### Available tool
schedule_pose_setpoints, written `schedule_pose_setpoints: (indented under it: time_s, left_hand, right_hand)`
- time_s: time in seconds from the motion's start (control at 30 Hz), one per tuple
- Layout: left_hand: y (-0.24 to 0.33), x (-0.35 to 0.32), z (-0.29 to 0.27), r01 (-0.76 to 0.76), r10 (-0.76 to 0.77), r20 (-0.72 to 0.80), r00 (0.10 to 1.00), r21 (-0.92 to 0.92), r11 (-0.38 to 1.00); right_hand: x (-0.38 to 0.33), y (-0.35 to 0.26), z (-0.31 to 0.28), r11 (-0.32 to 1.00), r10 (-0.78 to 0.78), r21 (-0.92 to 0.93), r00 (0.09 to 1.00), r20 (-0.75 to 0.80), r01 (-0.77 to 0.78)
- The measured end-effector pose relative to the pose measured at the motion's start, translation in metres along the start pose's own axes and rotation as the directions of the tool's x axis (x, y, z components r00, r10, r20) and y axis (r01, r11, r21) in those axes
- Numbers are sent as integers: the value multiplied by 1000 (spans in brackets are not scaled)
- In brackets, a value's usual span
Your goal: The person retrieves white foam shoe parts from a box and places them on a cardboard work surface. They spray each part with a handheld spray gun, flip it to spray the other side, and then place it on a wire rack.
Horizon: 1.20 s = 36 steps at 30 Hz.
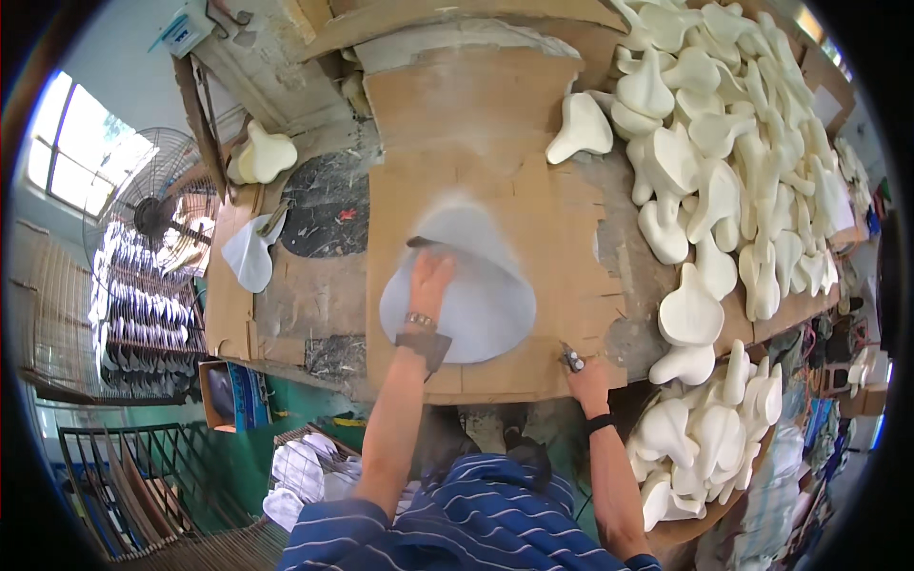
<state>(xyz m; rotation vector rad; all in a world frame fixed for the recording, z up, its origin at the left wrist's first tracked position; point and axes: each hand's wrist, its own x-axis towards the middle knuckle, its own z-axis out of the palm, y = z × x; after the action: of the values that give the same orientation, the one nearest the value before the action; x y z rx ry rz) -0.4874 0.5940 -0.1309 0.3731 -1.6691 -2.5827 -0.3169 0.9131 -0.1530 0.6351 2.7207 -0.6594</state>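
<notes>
A pale grey, saddle-shaped sheet point(476, 319) lies on the cardboard-covered bench in front of me. My left hand point(433, 276) is closed at its upper middle, where an edge crosses the sheet and seems lifted or folded. A short dark piece point(416, 242) sticks out left of those fingers; what it is I cannot tell. Whitish haze blurs the sheet's narrow far end. Near the bench's front edge, to the right of the sheet, my right hand point(589, 383) is wrapped round a small dark and metallic tool point(572, 359) that looks like a spray gun.
Cream foam saddle shapes point(690, 305) are heaped along the right, with more in a basket point(709, 438) below. One foam piece point(581, 128) sits at the back. Another grey sheet point(252, 252) lies left, near a wire fan point(152, 214) and racks point(143, 485).
</notes>
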Motion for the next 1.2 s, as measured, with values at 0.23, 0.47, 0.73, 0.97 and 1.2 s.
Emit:
schedule_pose_setpoints:
  time_s: [0.23, 0.47, 0.73, 0.97, 1.2]
  left_hand:
    - [-46, -67, -55, -250, 170, 248, 954, 968, -12]
    - [-68, -90, -72, -91, -18, 89, 996, 977, -195]
    - [-67, -83, -63, -64, -99, 42, 994, 972, -227]
    - [-60, -82, -68, -10, -138, -22, 990, 975, -223]
    - [-61, -88, -71, -92, -108, 81, 991, 991, -100]
  right_hand:
    - [-3, -2, -12, 998, -32, 45, 999, 21, 31]
    - [-2, 1, -10, 998, -46, 34, 998, 52, 45]
    - [-11, 2, -19, 990, -8, 142, 999, 54, 0]
    - [-71, 26, -27, 894, -272, 325, 950, -155, 309]
    - [-273, -28, -165, 746, -235, 619, 967, -99, 245]
